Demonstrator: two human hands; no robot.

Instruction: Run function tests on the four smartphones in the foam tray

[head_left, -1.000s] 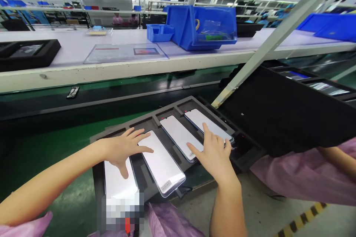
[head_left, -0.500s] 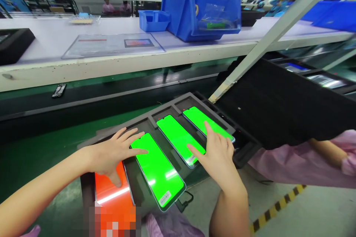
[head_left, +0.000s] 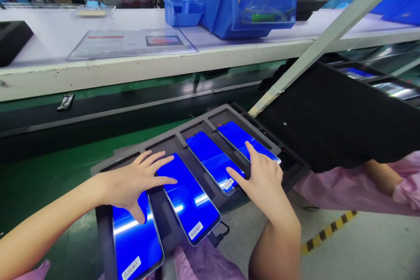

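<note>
Four phones switch from green and orange to blue — all matching now. Our left hand and right hand splay over them, fingers spread, gripping nothing.

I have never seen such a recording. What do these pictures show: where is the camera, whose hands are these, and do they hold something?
There is no robot here: these are a person's bare hands, seen by a camera worn on the head, looking forward and down. Below them, a dark tray holds four phones, each lit blue. The left hand spreads over the two phones on the left; the right hand is over the two on the right. Neither grips anything; whether they touch the phones is hard to tell. Behind, blue bins stand on a white bench.
</note>
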